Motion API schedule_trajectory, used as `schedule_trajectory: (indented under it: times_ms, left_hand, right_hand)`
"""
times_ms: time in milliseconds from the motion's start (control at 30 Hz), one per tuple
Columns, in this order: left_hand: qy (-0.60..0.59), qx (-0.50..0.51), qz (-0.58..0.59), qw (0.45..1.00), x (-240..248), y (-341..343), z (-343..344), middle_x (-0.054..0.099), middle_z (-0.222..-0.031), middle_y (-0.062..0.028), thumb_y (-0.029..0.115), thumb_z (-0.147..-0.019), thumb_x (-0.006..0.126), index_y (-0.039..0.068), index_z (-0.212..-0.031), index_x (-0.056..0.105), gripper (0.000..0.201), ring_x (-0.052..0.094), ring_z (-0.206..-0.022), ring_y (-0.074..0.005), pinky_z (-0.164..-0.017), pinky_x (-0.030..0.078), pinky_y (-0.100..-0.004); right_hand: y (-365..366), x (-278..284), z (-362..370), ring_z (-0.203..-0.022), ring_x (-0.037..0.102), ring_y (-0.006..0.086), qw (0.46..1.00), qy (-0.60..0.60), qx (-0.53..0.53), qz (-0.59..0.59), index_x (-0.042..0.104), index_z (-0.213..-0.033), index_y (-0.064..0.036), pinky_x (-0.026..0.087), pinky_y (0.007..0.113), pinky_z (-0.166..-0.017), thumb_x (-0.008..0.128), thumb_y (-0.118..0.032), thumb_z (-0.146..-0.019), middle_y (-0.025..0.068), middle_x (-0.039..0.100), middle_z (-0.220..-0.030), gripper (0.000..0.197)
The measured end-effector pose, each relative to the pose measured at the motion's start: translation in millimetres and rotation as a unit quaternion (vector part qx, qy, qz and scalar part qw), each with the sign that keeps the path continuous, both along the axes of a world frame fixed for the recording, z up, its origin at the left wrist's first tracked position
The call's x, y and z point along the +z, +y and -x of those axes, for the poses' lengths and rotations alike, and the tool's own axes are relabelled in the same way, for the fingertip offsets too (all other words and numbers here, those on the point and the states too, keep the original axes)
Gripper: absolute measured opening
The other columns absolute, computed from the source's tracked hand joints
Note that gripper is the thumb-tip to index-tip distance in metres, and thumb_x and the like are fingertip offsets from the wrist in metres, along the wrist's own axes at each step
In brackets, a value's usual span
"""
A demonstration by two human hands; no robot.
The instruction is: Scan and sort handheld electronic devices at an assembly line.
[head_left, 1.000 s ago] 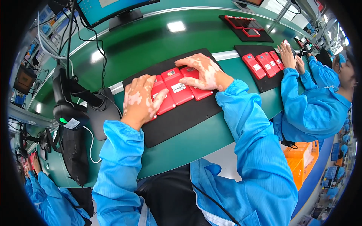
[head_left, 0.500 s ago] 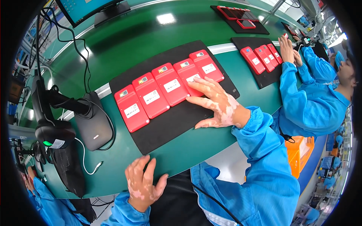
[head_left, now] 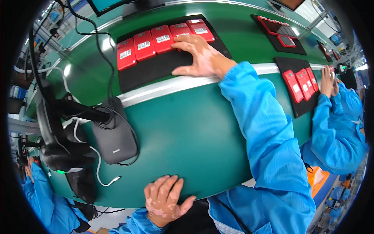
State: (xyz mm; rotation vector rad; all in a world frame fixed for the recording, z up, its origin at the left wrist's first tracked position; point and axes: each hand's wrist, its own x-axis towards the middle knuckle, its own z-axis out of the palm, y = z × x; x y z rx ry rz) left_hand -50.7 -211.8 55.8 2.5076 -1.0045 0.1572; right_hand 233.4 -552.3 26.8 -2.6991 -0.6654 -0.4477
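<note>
My right hand [head_left: 200, 56] is stretched forward with its fingers spread. It lies over the front right of a black mat [head_left: 156, 72], its fingertips on or just above a red device [head_left: 180, 29]. Several flat red phone-like devices with white labels stand in a row on that mat, such as the leftmost device [head_left: 126, 54] and the large middle device [head_left: 161, 39]. The mat rests on the green surface beyond a metal rail. My left hand [head_left: 165, 199] rests at the near edge of the table [head_left: 187, 136], fingers apart and holding nothing.
A scanner on a stand [head_left: 64, 152] and a dark grey box [head_left: 115, 136] with cables are at the left. At the right, a co-worker's hands [head_left: 328, 82] are beside another black mat [head_left: 302, 109] of red devices. A further mat [head_left: 290, 48] lies farther back.
The mat with the red devices has moved away from me, over the metal rail onto the far green surface, with my right hand on it. My left hand stays at the near edge.
</note>
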Motion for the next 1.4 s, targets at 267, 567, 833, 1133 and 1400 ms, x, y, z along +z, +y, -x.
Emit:
schedule_trajectory:
  times_ms: [267, 567, 833, 1133, 1400]
  left_hand:
    - [0.022, 0.013, 0.013, 1.0, -3.6, -2.5, 2.5, 0.068, -0.128, -0.0032, 0.047, -0.086, 0.082, 0.012, -0.124, 0.071, 0.053, 0.064, -0.116, -0.0235, -0.093, 0.047, -0.0395]
    - [0.019, 0.011, 0.011, 1.0, 11.7, -8.2, 1.8, 0.072, -0.124, -0.0127, 0.034, -0.091, 0.078, 0.008, -0.125, 0.07, 0.043, 0.068, -0.109, -0.0369, -0.095, 0.051, -0.0499]
    - [-0.003, -0.006, 0.001, 1.0, 18.5, -17.5, 2.5, 0.072, -0.122, -0.0155, 0.031, -0.091, 0.077, 0.007, -0.119, 0.073, 0.037, 0.068, -0.106, -0.0387, -0.094, 0.052, -0.0495]
    - [0.016, -0.025, -0.016, 0.999, 10.9, -18.4, 3.6, 0.07, -0.124, -0.018, 0.023, -0.091, 0.078, 0.004, -0.118, 0.071, 0.034, 0.064, -0.113, -0.041, -0.098, 0.052, -0.0529]
    - [0.017, -0.016, -0.01, 1.0, 7.1, -17.3, 0.1, 0.068, -0.126, -0.0173, 0.02, -0.089, 0.079, 0.005, -0.12, 0.069, 0.036, 0.063, -0.113, -0.0402, -0.098, 0.052, -0.0519]
  right_hand:
    - [40.4, -1.5, -80.7, -0.152, 0.039, 0.037, 0.998, 0.027, -0.05, 0.011, 0.054, -0.153, -0.0079, 0.029, 0.048, -0.129, 0.066, -0.076, -0.089, 0.0156, 0.048, -0.161, 0.094]
    - [-40.2, -4.4, -80.8, -0.145, 0.049, 0.0344, 0.914, -0.084, -0.395, -0.034, 0.065, -0.14, -0.0014, 0.039, 0.044, -0.122, 0.06, -0.062, -0.096, 0.0178, 0.061, -0.149, 0.075]
    - [-246.2, 17.1, 13.7, -0.134, 0.053, 0.0372, 0.514, -0.065, -0.706, -0.482, 0.05, -0.145, 0.0135, 0.046, 0.043, -0.112, 0.075, -0.048, -0.088, 0.0257, 0.056, -0.148, 0.087]
    - [-265.8, 9.9, 26.0, -0.123, 0.068, 0.0318, 0.546, -0.08, -0.619, -0.559, 0.063, -0.136, 0.0091, 0.051, 0.042, -0.108, 0.086, -0.036, -0.081, 0.0235, 0.069, -0.135, 0.075]
    - [-214.3, 29.0, 30.9, -0.143, 0.045, 0.0359, 0.709, 0.138, -0.688, -0.076, 0.058, -0.149, -0.006, 0.046, 0.044, -0.116, 0.075, -0.056, -0.092, 0.0178, 0.047, -0.155, 0.077]
